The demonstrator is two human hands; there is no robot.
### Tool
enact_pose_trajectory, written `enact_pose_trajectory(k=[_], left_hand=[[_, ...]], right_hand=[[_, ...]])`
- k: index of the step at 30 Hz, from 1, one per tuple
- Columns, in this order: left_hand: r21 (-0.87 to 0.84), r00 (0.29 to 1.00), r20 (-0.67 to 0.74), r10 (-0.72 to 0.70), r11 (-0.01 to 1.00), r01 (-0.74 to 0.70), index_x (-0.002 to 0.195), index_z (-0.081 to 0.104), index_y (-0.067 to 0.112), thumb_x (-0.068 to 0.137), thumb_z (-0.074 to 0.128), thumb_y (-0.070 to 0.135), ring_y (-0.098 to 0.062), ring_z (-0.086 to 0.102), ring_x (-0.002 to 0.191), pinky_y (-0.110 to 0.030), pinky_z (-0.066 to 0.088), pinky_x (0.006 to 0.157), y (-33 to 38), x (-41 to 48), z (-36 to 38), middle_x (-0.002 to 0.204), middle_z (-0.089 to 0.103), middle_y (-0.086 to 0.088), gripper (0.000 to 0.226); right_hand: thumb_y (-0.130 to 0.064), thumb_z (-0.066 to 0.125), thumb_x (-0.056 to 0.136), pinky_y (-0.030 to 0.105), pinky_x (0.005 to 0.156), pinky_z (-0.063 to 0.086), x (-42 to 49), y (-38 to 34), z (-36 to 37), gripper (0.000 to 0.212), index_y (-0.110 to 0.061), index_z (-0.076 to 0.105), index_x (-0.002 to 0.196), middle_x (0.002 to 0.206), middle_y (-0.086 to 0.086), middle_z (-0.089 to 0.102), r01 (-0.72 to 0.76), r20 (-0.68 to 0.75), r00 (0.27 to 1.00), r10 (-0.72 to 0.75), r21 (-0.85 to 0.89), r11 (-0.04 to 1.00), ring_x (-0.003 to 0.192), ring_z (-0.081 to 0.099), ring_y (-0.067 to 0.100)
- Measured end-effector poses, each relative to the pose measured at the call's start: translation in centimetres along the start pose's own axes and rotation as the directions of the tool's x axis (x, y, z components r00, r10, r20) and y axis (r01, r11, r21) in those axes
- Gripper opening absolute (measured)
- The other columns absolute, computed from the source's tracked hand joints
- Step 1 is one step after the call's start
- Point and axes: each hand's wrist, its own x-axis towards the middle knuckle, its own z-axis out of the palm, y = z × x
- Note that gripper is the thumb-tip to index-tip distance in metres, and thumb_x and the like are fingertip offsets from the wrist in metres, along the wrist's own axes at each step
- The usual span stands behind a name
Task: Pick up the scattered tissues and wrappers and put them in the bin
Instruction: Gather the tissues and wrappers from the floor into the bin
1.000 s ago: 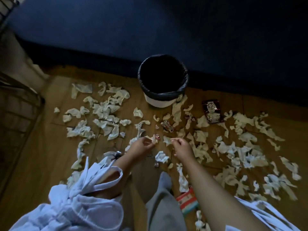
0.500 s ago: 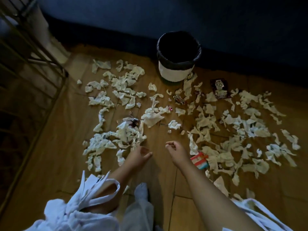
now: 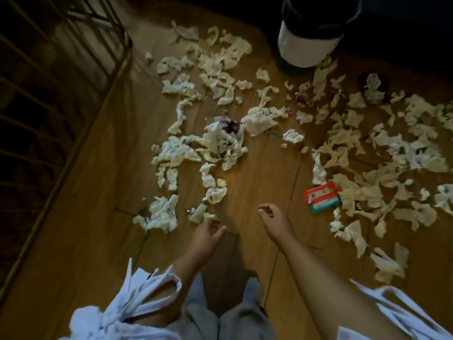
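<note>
Several crumpled white tissues (image 3: 176, 153) lie scattered over the wooden floor, with another spread on the right (image 3: 382, 148). A red and green wrapper (image 3: 321, 197) lies right of centre, and a dark shiny wrapper (image 3: 229, 125) sits among the tissues. The white bin with a black liner (image 3: 306, 42) stands at the top, cut off by the frame edge. My left hand (image 3: 207, 235) hovers above the floor with loosely curled fingers, holding nothing. My right hand (image 3: 273, 218) hangs nearby, fingers loosely curled, and is likewise empty.
A metal wire frame (image 3: 73, 99) runs along the left side. A dark wall or furniture base borders the top. Another dark wrapper (image 3: 373, 87) lies right of the bin. A bare strip of floor (image 3: 267, 173) runs from my hands toward the bin.
The view has pulled back and tilted down, so the bin has slid to the top edge. Both hands have drawn away from the tissues near the bin and now hang empty.
</note>
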Motion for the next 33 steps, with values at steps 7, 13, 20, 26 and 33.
enact_pose_trajectory(k=[7,13,20,26,33], left_hand=[[-0.03,0.993,-0.122,0.008,0.999,-0.012,0.118,0.054,0.017,0.091,0.054,0.032,-0.013,0.055,0.105,-0.032,0.047,0.09,-11.8,6.1,-2.3,0.117,0.058,-0.001,0.031],[-0.077,0.882,-0.455,0.123,0.981,-0.176,0.113,0.056,0.017,0.092,0.053,0.028,-0.02,0.055,0.108,-0.037,0.047,0.093,-22.9,15.9,0.1,0.112,0.058,-0.002,0.025],[0.251,0.783,-0.482,0.393,0.918,-0.307,0.117,0.054,0.028,0.087,0.045,0.049,-0.005,0.039,0.114,-0.026,0.032,0.091,-30.9,22.1,-0.1,0.12,0.052,0.007,0.038],[0.317,0.71,-0.56,0.427,0.902,-0.293,0.116,0.058,0.018,0.076,0.035,0.06,-0.021,0.05,0.115,-0.028,0.032,0.091,-32.2,21.8,-3.2,0.12,0.059,-0.003,0.063],[0.147,0.786,-0.617,0.034,0.986,0.073,0.141,0.013,0.049,0.066,0.068,0.061,-0.033,-0.014,0.143,-0.057,0.014,0.113,-32.7,23.7,-2.6,0.156,-0.018,0.005,0.094]], right_hand=[[-0.02,0.048,0.094,0.028,0.084,0.044,6.1,3.5,12.4,0.025,-0.012,0.058,0.115,0.115,0.006,0.059,0.103,0.025,0.995,-0.101,-0.134,0.986,0.105,0.055,0.018],[-0.032,0.05,0.092,0.037,0.109,0.032,15.2,11.2,23.2,0.047,-0.021,0.04,0.137,0.147,0.003,0.035,0.642,0.351,0.761,-0.545,-0.524,0.56,0.137,0.03,0.022],[-0.059,0.044,0.086,0.04,0.111,-0.016,25.7,14.7,27.2,0.077,-0.043,-0.004,0.144,0.15,-0.01,-0.023,0.846,0.8,0.421,-0.428,-0.516,-0.132,0.137,-0.027,0.021],[-0.039,0.043,0.077,0.029,0.078,0.055,25.8,17.7,28.5,0.046,-0.028,0.064,0.116,0.123,0.002,0.063,0.786,0.805,0.232,-0.546,-0.486,-0.382,0.099,0.066,0.022],[-0.033,0.042,0.083,0.015,0.042,0.039,25.0,17.1,28.3,0.015,-0.022,0.052,0.087,0.08,-0.004,0.059,0.898,0.634,0.163,-0.756,-0.413,-0.152,0.052,0.053,0.007]])
